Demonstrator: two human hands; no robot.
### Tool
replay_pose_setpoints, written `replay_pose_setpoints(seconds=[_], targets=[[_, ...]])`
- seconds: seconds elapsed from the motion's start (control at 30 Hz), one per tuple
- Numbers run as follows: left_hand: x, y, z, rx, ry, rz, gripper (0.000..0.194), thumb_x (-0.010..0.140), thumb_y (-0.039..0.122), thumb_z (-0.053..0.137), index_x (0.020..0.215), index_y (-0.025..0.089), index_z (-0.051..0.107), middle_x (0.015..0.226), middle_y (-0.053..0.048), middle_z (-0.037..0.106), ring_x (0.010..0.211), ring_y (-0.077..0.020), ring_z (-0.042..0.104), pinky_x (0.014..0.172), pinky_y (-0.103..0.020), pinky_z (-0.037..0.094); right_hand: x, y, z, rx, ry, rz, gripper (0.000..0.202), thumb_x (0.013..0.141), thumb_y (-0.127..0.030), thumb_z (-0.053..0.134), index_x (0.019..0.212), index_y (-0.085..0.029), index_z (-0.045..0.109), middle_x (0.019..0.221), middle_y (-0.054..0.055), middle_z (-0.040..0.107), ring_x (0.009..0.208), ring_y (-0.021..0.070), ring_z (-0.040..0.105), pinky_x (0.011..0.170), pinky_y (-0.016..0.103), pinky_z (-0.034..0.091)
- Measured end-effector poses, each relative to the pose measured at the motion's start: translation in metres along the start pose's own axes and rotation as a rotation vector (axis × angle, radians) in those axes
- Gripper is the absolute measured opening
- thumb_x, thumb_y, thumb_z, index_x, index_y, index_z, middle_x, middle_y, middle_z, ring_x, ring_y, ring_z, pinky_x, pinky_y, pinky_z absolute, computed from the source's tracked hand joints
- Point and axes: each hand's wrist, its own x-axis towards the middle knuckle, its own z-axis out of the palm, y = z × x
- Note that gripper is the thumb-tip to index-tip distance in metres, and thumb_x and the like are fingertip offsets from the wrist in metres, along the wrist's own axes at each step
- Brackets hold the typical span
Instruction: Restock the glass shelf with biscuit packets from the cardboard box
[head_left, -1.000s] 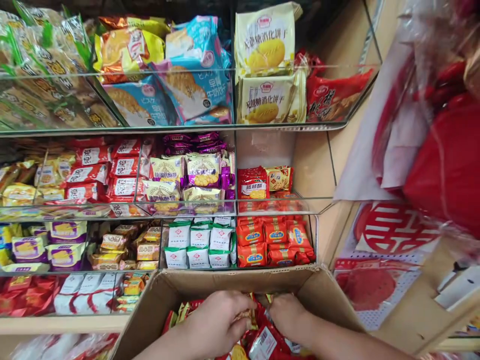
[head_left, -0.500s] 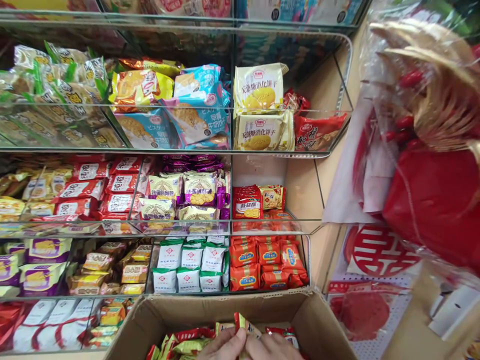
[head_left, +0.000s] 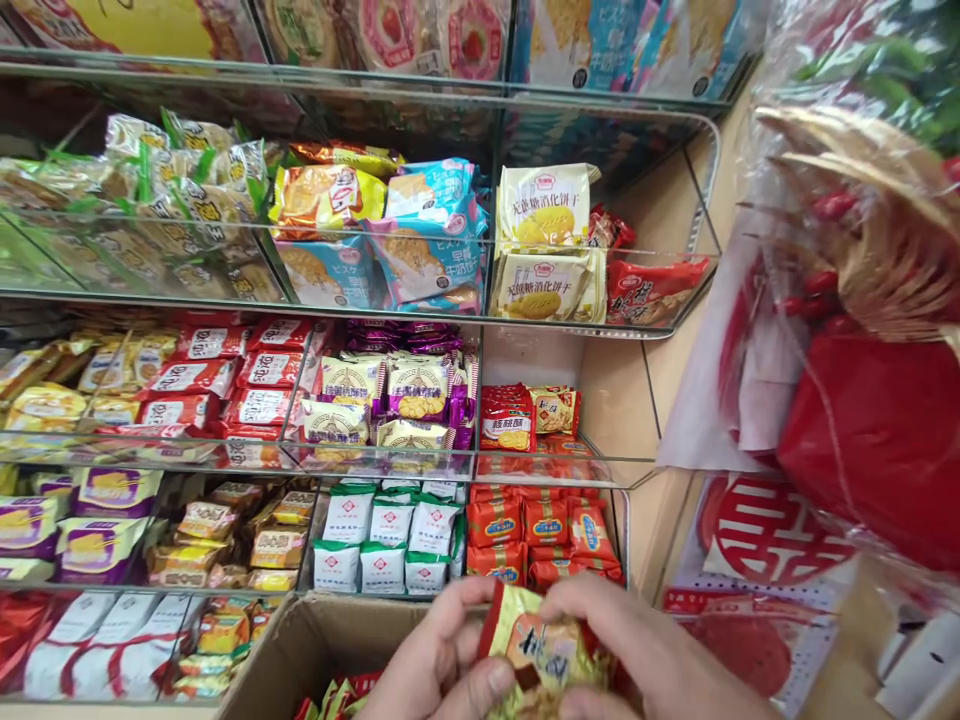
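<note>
Above the cardboard box, both hands hold a small gold-and-red snack packet (head_left: 534, 640) with dark characters on its front. My left hand (head_left: 439, 660) grips its left side, thumb on the front. My right hand (head_left: 637, 650) has its fingers curled round the top and right side. Part of the packet, and whatever lies under it, is hidden by the fingers. Inside the box (head_left: 330, 630), red and greenish-gold packets (head_left: 337, 697) show at the lower left. A similar gold packet (head_left: 556, 408) stands beside red packets (head_left: 508, 418) on the shelf ahead.
Glass-fronted shelves of packaged snacks rise ahead, with white-and-green packets (head_left: 390, 520) and red-orange packets (head_left: 547, 520) just behind the box. Glass shelf edges (head_left: 570, 472) jut forward. A plastic-wrapped red decoration (head_left: 870, 440) hangs at the right.
Both hands have risen out of the box with the gold-and-red packet, which now shows its front. The view has shifted, so the shelves sit slightly lower and further right.
</note>
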Motion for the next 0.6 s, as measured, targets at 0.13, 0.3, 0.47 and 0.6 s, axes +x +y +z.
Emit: replay_pose_setpoints(seconds=[0.13,0.3,0.47,0.6], targets=[[0.001,0.03,-0.022,0.811,0.164,0.237,0.034,0.083,0.025,0.05,0.117,0.029,0.046,0.107,-0.004,0.061,0.098,-0.0185,0.057,0.087,-0.028,0.046,0.031,0.01,-0.048,-0.295,0.353,-0.267,0.031,0.082,-0.013,0.04,0.111,-0.023,0.043,0.105,0.007,0.056,0.096,0.0191,0.052,0.082,0.033,0.043],[0.0,0.036,-0.063,1.34,0.097,0.242,0.024,0.083,0.022,0.045,0.104,0.026,0.055,0.106,-0.004,0.063,0.099,-0.0181,0.058,0.087,-0.025,0.046,0.089,0.035,-0.087,-0.664,0.328,0.053,0.038,0.078,-0.009,0.043,0.115,-0.016,0.04,0.106,0.013,0.056,0.1,0.0256,0.051,0.081,0.038,0.041],[-0.003,0.011,-0.098,1.44,0.105,0.15,0.021,0.083,0.024,0.046,0.098,0.026,0.059,0.105,-0.004,0.064,0.098,-0.0178,0.06,0.086,-0.024,0.047,0.141,0.06,-0.085,-0.739,0.069,0.385,0.033,0.073,-0.008,0.05,0.105,-0.013,0.05,0.103,0.015,0.059,0.1,0.0297,0.052,0.078,0.038,0.043],[-0.005,-0.001,-0.107,1.4,0.088,0.074,0.021,0.085,0.025,0.041,0.093,0.025,0.06,0.095,-0.002,0.066,0.091,-0.0159,0.062,0.081,-0.021,0.048,0.17,0.083,-0.08,-0.71,0.0,0.471,0.032,0.077,-0.017,0.054,0.108,-0.016,0.051,0.106,0.012,0.058,0.097,0.0254,0.055,0.078,0.039,0.045]])
